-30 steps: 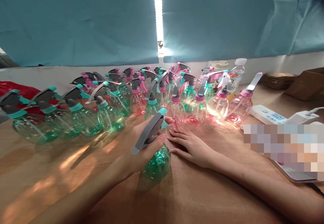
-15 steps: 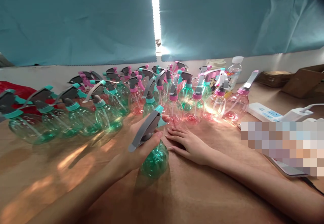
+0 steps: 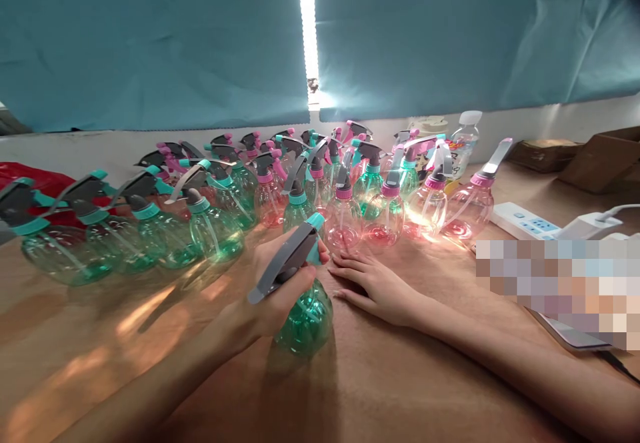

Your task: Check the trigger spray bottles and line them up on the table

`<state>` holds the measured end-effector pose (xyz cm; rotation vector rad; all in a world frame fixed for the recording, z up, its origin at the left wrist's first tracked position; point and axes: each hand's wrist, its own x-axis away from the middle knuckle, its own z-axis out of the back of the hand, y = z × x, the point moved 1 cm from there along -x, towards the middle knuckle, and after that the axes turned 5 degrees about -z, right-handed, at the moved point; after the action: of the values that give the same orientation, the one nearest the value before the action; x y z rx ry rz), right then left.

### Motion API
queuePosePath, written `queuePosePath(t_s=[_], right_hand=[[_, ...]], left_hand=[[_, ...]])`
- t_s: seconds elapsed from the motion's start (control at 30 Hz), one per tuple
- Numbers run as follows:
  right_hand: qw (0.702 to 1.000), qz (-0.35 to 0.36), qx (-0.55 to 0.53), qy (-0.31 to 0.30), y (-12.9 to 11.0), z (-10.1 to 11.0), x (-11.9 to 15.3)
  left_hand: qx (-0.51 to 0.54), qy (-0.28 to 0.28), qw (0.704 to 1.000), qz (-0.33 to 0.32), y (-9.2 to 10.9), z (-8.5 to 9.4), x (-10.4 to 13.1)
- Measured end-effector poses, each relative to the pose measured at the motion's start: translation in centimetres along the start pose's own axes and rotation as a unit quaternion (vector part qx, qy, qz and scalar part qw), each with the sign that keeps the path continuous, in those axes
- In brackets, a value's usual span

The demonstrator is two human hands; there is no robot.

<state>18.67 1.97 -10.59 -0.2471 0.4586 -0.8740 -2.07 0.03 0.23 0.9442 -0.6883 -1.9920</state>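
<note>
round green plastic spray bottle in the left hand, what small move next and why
Perhaps slide the right hand over to steady the green bottle: the left hand alone grips it, by its grey spray head, while the right hand lies flat on the brown tabletop close by, holding nothing.

White glare from a vertical strip (image 3: 308,29), amber patches on the tabletop (image 3: 400,383).

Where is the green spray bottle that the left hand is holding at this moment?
In the head view, the green spray bottle is below centre, gripped near its neck by the left hand, just left of the right hand.
</note>
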Motion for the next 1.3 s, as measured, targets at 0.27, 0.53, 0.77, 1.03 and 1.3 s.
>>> queuePosePath(t_s=[0.27,0.53,0.77,1.03,1.3], right_hand=[[1.0,0.002,-0.004,0.0,-0.2,0.1,0.0],[1.0,-0.005,-0.009,0.004,-0.4,0.3,0.2],[1.0,-0.011,0.004,-0.004,-0.5,0.5,0.2],[1.0,-0.009,0.003,-0.001,-0.6,0.5,0.2],[1.0,-0.005,-0.012,0.009,-0.5,0.4,0.2]], left_hand=[[0.031,0.001,1.0,0.006,0.4,-0.3,0.3],[0.017,0.037,0.999,-0.021,1.6,-1.0,0.0],[0.007,0.029,0.999,-0.014,1.2,-0.9,0.2],[0.011,0.021,1.0,-0.016,1.2,-0.8,0.0],[0.02,0.022,1.0,-0.005,1.3,-0.9,0.1]])
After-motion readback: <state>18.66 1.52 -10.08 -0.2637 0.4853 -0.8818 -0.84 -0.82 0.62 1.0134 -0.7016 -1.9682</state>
